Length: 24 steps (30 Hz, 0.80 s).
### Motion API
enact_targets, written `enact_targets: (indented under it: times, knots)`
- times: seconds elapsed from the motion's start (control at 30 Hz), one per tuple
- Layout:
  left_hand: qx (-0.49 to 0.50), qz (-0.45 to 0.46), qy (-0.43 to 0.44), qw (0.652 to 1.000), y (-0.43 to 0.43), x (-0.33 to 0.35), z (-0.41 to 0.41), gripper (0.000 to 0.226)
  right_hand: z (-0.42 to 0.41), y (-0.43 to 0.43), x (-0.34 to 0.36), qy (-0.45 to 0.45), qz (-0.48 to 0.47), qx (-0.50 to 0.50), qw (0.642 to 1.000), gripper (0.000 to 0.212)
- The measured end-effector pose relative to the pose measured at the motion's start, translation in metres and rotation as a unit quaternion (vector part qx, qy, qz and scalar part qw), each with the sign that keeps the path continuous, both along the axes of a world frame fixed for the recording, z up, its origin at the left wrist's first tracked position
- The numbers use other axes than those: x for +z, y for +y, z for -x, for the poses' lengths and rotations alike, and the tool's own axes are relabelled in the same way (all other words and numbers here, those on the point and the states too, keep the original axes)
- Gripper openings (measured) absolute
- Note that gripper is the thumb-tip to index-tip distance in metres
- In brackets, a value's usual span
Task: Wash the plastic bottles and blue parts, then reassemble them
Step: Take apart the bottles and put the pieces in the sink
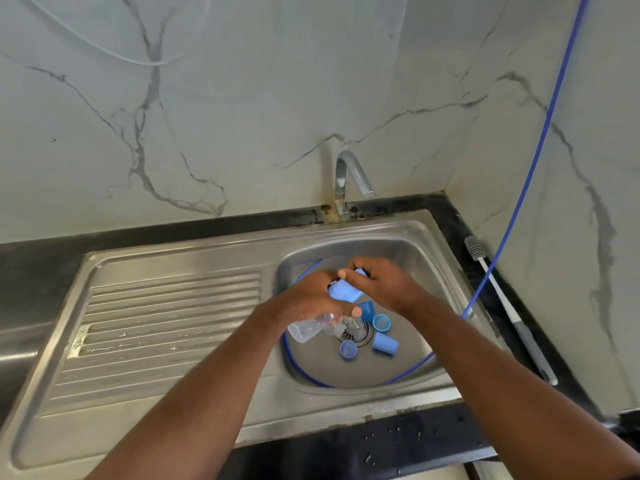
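Both my hands meet over the sink basin point(412, 258). My left hand point(311, 301) and my right hand point(377, 282) together grip a light blue cap-like part point(344, 292), with fingers curled round it. What lies under my palms is hidden. Below my left hand a clear plastic bottle point(304, 330) lies on its side on the basin floor. Several blue parts lie near the drain point(356, 332): a dark blue cup point(367, 310), a ring point(381, 323), a cap point(385, 344) and a small round lid point(348, 349).
A blue hose point(519, 199) hangs from the upper right and loops round the basin. The tap point(349, 178) stands behind the sink, not running. A bottle brush point(502, 303) lies on the black counter at the right. The ribbed drainboard point(166, 323) stretches to the left.
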<state>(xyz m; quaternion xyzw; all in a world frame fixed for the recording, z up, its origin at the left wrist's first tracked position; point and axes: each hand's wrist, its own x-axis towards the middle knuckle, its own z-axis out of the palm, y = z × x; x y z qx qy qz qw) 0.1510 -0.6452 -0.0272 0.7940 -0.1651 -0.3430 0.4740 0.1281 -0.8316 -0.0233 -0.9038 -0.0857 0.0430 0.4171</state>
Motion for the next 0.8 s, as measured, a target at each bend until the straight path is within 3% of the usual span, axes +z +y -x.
enact_targets:
  times: [0.1,0.17,0.27,0.43,0.6,0.8]
  knots:
    - [0.017,0.069,0.101,0.992,0.015,0.0,-0.002,0.046,-0.002,0.003,0.008,0.04,-0.103,0.041,0.993,0.005]
    - [0.046,0.128,0.173,0.976,0.027,-0.001,-0.004,0.04,-0.006,0.001,0.014,0.052,-0.194,0.029,0.979,0.015]
    - [0.081,0.119,0.164,0.976,0.037,-0.013,-0.011,0.031,-0.013,-0.007,0.009,0.048,-0.256,-0.047,0.964,0.021]
    - [0.134,0.036,0.117,0.983,0.038,-0.042,-0.021,0.053,-0.008,-0.014,-0.056,0.16,-0.17,-0.116,0.966,0.036]
    - [0.121,-0.008,0.124,0.985,0.046,-0.056,-0.016,0.059,0.007,-0.015,-0.12,0.249,-0.062,-0.261,0.931,0.025]
    - [0.141,-0.005,0.119,0.983,0.062,-0.072,-0.025,0.056,0.01,0.006,-0.171,0.326,0.045,-0.242,0.913,0.043]
